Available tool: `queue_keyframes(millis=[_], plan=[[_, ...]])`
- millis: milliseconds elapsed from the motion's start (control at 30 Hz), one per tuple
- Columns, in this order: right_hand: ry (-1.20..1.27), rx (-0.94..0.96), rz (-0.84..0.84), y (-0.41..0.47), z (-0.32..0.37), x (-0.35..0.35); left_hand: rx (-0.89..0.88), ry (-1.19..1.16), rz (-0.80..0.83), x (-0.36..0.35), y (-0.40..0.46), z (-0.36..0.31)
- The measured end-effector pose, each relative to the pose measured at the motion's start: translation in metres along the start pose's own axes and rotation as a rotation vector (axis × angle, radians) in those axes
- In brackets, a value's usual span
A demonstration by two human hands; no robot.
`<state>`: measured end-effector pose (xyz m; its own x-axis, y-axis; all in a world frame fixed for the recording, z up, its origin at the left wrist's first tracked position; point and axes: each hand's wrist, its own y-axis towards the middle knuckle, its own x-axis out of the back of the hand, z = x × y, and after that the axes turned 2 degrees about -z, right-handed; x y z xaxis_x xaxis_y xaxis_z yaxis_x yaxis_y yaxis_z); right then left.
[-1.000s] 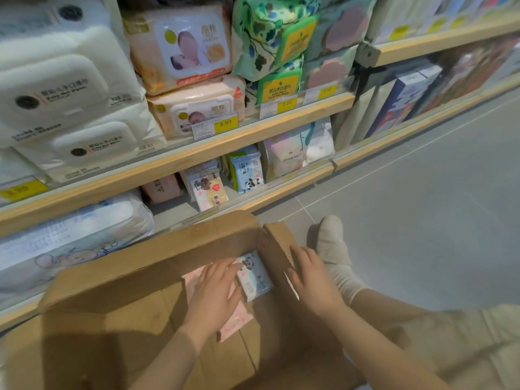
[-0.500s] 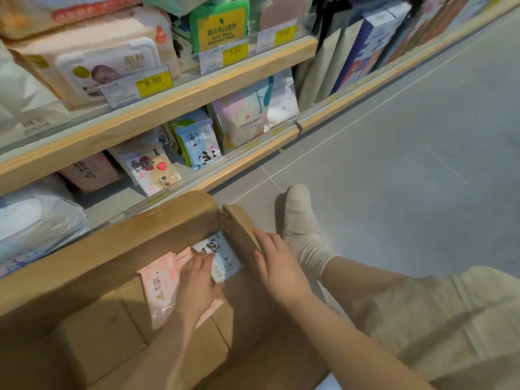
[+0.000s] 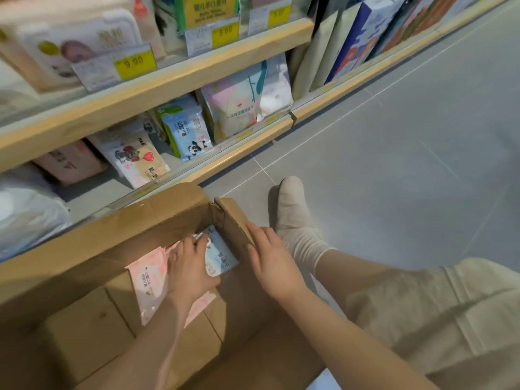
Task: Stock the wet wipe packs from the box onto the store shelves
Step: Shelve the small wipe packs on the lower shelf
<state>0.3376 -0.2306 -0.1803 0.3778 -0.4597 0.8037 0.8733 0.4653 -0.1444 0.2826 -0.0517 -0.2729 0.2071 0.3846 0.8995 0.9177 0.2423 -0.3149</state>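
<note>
An open cardboard box [image 3: 157,215] sits on the floor in front of the shelves. Inside it lie a pink wet wipe pack [image 3: 147,280] and a blue panda pack [image 3: 222,257]. My left hand [image 3: 191,268] rests flat on both packs, fingers spread over their seam; whether it grips them I cannot tell. My right hand [image 3: 270,260] presses on the box's right flap [image 3: 232,220], holding it outward. On the bottom shelf [image 3: 242,153] stand a matching blue panda pack [image 3: 188,133] and a bear-print pack [image 3: 135,156].
The shelf above [image 3: 168,77] carries larger packs with yellow price tags [image 3: 135,63]. A white bulk pack [image 3: 28,215] lies at the bottom left. My socked foot [image 3: 292,209] and bent leg sit right of the box on grey floor tiles [image 3: 394,164].
The view has tilted downward and moved closer to the box. My left hand slid slightly forward over the packs; my right hand stays on the flap.
</note>
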Motion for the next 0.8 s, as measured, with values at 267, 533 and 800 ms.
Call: queue_keyframes(millis=[267,533,800], plan=[[-0.046,-0.011,0.051,-0.005,0.002,0.01,0.041,-0.129,-0.082,0.058,-0.084,0.008],[0.038,0.206,-0.028,-0.039,0.073,0.023,0.068,-0.207,-0.233,0.122,-0.165,0.009],[0.621,0.029,0.286,-0.076,0.147,0.022,0.06,-0.31,-0.414,0.142,-0.207,0.007]])
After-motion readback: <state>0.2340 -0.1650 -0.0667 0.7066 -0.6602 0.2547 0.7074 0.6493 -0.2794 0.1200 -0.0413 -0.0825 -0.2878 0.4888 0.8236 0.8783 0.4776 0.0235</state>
